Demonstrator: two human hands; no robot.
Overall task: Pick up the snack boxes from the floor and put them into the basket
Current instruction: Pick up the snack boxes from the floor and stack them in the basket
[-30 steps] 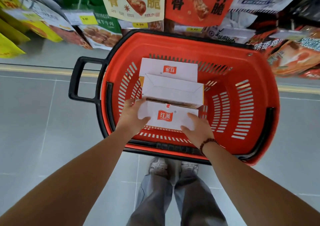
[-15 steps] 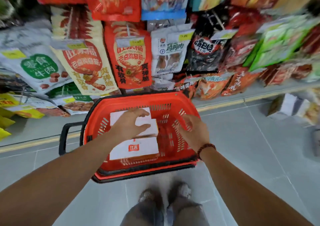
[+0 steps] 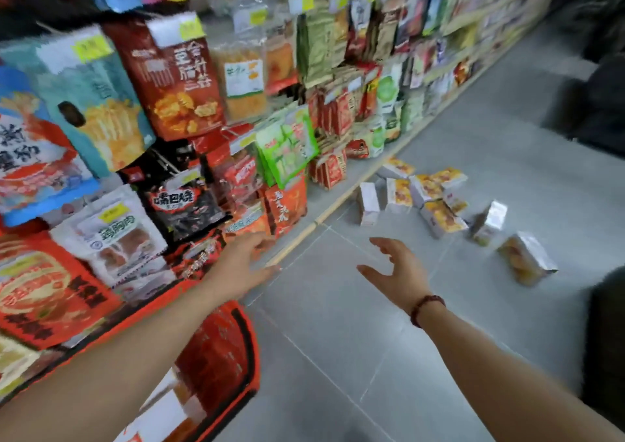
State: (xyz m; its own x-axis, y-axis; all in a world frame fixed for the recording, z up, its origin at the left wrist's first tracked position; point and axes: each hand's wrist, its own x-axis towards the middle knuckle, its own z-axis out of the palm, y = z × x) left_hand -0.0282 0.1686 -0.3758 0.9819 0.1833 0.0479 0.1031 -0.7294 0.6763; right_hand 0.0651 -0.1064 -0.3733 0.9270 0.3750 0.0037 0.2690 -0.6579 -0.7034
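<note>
Left hand: my left hand (image 3: 247, 265) reaches forward with fingers straight and loose, holding nothing, in front of the lowest shelf's edge.
Right hand: my right hand (image 3: 399, 272) is spread wide, fingers slightly bent, empty, in the air above the grey tiled floor (image 3: 338, 357); a dark beaded bracelet (image 3: 424, 308) sits on the wrist.
Snack boxes: the snack boxes (image 3: 429, 198) lie scattered on the floor at the foot of the shelves, ahead and to my right, well apart from both hands.
Stray box: one box (image 3: 526, 259) lies apart from the pile, nearest my right hand.
Basket: the red basket (image 3: 220, 357) stands low on my left, partly under my left forearm, with white boxes (image 3: 162, 411) inside.
Shelves: packed snack bags (image 3: 169, 103) fill my left side; the view is blurred.
</note>
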